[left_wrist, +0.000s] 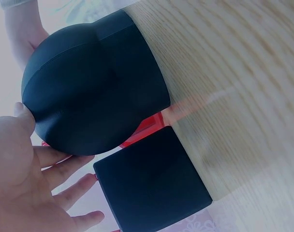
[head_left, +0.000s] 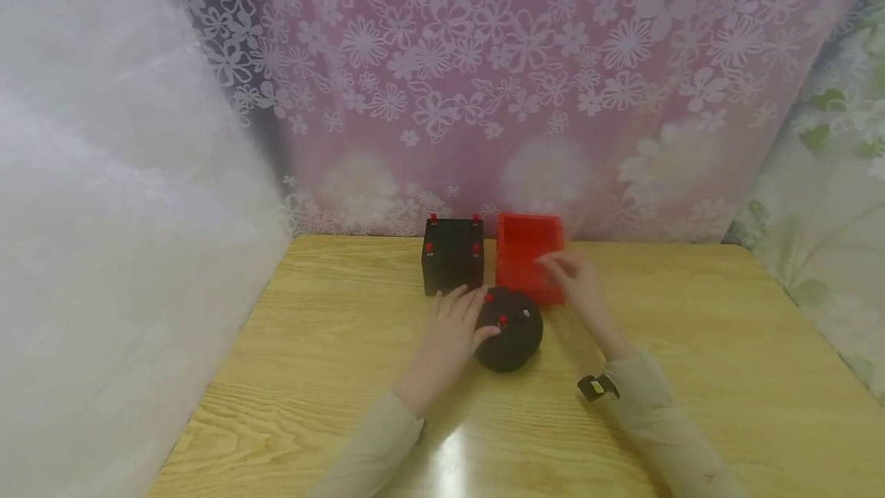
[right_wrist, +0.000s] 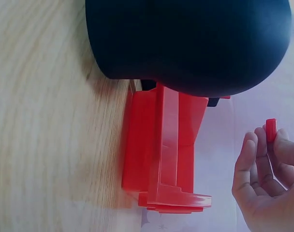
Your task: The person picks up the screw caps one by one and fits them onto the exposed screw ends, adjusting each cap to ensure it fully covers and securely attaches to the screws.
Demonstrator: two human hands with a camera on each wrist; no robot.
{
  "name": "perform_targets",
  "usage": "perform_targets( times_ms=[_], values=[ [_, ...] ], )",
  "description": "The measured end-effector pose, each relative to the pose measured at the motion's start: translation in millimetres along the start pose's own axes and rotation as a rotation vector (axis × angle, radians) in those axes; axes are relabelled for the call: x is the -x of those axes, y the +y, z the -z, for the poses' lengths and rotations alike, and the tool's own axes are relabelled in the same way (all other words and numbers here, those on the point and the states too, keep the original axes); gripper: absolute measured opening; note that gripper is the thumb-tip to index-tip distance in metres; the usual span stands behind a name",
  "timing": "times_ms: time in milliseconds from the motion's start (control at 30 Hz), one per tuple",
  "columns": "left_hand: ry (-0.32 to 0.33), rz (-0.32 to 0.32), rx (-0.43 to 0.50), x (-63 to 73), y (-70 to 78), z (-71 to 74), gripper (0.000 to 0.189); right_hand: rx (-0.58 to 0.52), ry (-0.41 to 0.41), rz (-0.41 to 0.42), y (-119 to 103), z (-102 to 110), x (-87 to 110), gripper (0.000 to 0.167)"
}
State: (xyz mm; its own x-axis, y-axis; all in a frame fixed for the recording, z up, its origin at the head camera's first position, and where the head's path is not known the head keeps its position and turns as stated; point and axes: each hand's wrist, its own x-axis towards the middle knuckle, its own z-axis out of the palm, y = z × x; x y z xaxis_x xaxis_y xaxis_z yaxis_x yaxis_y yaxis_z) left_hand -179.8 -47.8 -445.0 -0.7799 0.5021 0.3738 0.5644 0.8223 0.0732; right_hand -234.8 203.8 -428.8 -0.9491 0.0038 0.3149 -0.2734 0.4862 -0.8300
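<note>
My left hand (head_left: 449, 329) rests with spread fingers on the left side of a black rounded, dome-shaped block (head_left: 513, 348). Small red pegs (head_left: 503, 320) stand in the block's top, and a pale spot shows near its right edge. In the left wrist view, the thumb and fingers lie along the dome (left_wrist: 84, 87). Thumb and fingertips of my right hand (head_left: 577, 287) pinch a small red peg (right_wrist: 271, 129). This hand is over the right side of an open red bin (head_left: 531, 279), above its rim in the right wrist view.
A black cube-shaped block (head_left: 452, 271) with several red pegs on top stands left of the bin, just beyond my left fingertips. Everything sits on a wooden table (head_left: 332, 344). A flowered pink curtain (head_left: 442, 98) hangs behind its back edge.
</note>
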Motion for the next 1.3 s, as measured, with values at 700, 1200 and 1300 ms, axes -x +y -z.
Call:
perform_targets(
  times_ms=[700,1200,1300],
  values=[
    [0.037,-0.020,0.009,1.5,-2.5,1.4,0.069,-0.006,0.019,0.008,-12.8,9.0,13.5,0.029],
    [0.032,-0.018,0.035,1.5,-0.9,-1.8,0.069,0.098,-0.099,0.037,-15.0,11.7,17.1,0.026],
    [0.028,-0.017,0.037,0.7,-0.2,-1.3,0.068,0.105,-0.117,0.043,-15.0,12.4,17.5,0.024]
  ],
)
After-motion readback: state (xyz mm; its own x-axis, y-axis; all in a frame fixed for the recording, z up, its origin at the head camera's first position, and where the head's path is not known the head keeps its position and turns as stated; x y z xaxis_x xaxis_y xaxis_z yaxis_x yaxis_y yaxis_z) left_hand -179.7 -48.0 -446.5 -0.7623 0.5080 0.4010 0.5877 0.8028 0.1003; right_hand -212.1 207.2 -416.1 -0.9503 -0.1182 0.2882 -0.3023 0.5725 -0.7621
